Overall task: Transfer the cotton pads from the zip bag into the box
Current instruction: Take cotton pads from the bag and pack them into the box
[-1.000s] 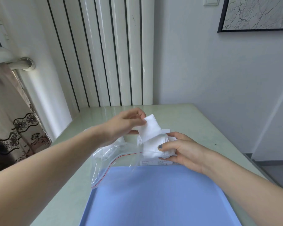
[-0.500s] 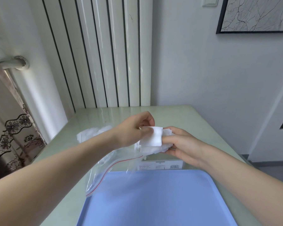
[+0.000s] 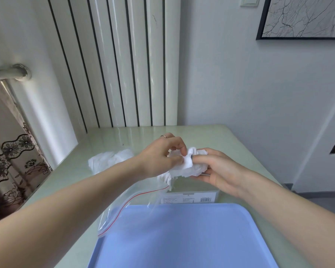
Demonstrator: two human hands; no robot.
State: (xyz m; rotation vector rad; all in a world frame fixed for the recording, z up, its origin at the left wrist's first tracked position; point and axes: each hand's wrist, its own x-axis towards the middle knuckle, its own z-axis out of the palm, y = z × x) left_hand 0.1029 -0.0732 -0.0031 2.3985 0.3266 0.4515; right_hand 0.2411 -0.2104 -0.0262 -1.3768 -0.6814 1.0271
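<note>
A bunch of white cotton pads [image 3: 188, 167] is held above the table between both hands. My left hand [image 3: 161, 157] pinches the pads from the left, and my right hand [image 3: 219, 171] grips them from the right. The clear zip bag [image 3: 128, 207] with a red seal line hangs below my left hand, and more white pads [image 3: 110, 161] show at its far end on the table. The clear box [image 3: 190, 198], with a barcode label on its front wall, stands just under the held pads.
A blue tray [image 3: 182, 238] lies at the near edge of the pale green table [image 3: 230, 140]. A white ribbed radiator stands behind the table, a patterned curtain hangs at the left, and a wall is close on the right.
Both hands have lifted a little above the box and closed together on the pads. The single flat pad that my left hand held up is now pressed into the bunch.
</note>
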